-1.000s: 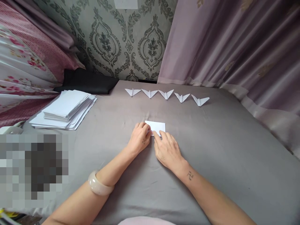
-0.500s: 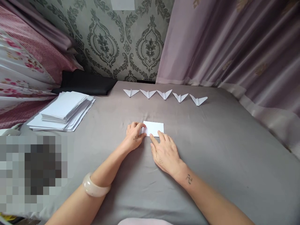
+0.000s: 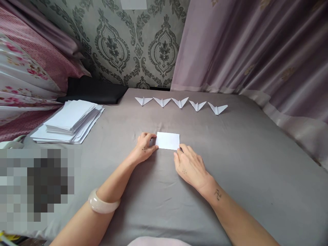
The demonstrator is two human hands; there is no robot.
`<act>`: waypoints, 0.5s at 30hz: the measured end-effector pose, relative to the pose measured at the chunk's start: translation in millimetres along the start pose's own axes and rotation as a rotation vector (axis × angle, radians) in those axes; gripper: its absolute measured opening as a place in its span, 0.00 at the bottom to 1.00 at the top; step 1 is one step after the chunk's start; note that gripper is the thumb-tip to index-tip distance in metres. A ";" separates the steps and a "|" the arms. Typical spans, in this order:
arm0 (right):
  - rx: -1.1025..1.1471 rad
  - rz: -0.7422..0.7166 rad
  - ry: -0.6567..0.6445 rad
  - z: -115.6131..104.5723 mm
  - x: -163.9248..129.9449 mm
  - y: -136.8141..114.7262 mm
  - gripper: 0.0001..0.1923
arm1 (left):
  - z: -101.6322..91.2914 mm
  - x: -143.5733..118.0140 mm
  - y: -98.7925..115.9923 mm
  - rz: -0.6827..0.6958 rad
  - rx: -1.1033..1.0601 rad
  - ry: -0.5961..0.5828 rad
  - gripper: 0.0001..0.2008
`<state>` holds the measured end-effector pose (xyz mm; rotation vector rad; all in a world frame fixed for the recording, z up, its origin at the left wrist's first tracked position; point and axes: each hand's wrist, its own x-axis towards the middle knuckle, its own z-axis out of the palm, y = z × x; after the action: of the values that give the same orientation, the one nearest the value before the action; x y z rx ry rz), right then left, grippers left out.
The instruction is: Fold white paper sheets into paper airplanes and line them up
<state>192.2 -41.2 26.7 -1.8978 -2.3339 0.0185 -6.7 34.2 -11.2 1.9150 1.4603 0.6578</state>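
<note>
A small white rectangle of folded paper lies flat on the grey cloth in front of me. My left hand is at its left side, thumb tip at the lower left corner and forefinger tip near the upper left one, with a gap between them. My right hand rests palm down at the lower right corner, its fingertips touching the paper's edge and its fingers loosely stretched. Neither hand wraps around the sheet. Beyond the paper stand several folded white paper shapes with spread wings in a row.
To the left sits a stack of white paper, with a folded black cloth behind it. The grey cloth covers the work surface. Purple curtains hang at the right, and patterned wallpaper is at the back.
My right hand has slid right along the paper's lower edge to its right corner. My left fingertips have drawn back from the paper's face to its left edge.
</note>
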 end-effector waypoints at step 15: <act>0.557 0.288 0.183 30.4 28.0 24.4 0.22 | -1.7 1.1 12.5 -0.200 -0.210 0.015 0.17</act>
<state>207.0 -6.6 -3.1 -1.8223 -1.6862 0.4518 0.4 33.3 -0.8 1.5847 1.5045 0.7031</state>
